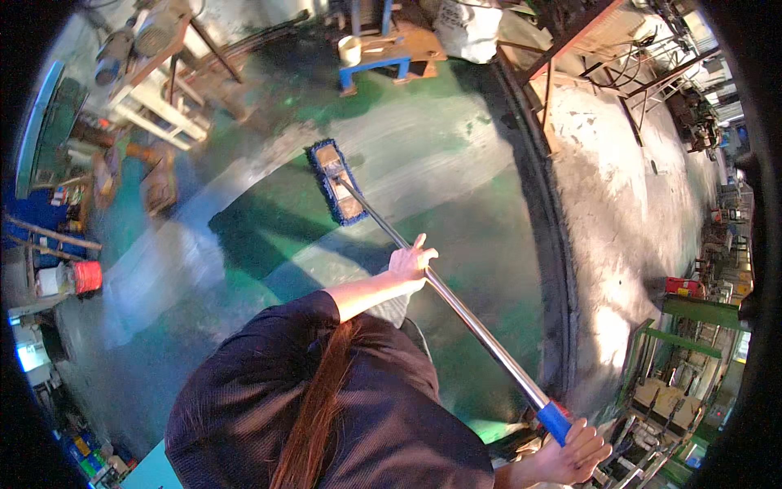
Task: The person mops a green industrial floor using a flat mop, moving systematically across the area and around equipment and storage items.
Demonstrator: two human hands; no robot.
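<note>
A flat floor mop (pixel 481 330) with a long shiny metal pole runs slantwise through the view. Its oblong head (pixel 327 155), edged in blue fringe, lies on the green floor ahead of me. My left hand (pixel 410 262) is closed round the pole partway along, with the thumb sticking up. At the lower right, my right hand (pixel 570 456) grips the pole's end by the blue handle sleeve (pixel 555 421). Both arms are bent away from my dark shirt.
The worn green floor (pixel 481 244) meets a dark groove (pixel 558 277) and pale concrete (pixel 611 204) on the right. A blue-legged stand (pixel 375 65) and a white sack (pixel 468 28) stand at the far side. Left are a workbench (pixel 155 114) and a red bucket (pixel 85 277); machinery (pixel 668 399) sits lower right.
</note>
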